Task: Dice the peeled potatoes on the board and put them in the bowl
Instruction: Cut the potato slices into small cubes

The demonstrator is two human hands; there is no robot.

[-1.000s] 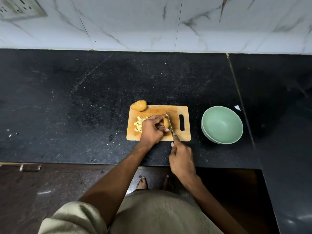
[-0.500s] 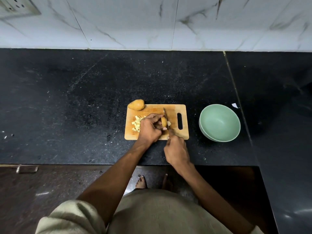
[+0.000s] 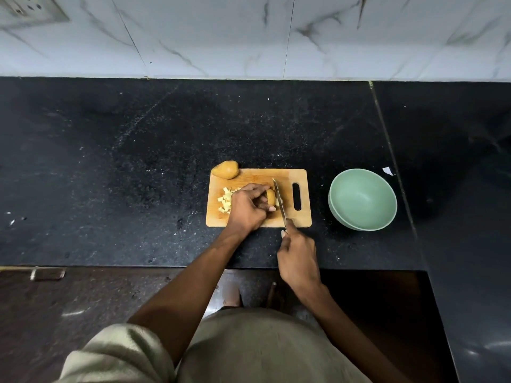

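Two hands (image 3: pixel 246 208) (image 3: pixel 298 258) — wooden board (image 3: pixel 301 217), smooth potato (image 3: pixel 270 196)

No text, label, brand, number or sign can be read on anything here.

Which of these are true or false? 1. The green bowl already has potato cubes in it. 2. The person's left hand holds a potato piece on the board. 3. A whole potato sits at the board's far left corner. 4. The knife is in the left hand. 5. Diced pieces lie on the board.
1. False: the green bowl shows nothing inside.
2. True: the left hand grips the potato piece on the cutting board.
3. True: the whole potato sits there.
4. False: the right hand holds the knife.
5. True: the diced pieces lie left of the hand.
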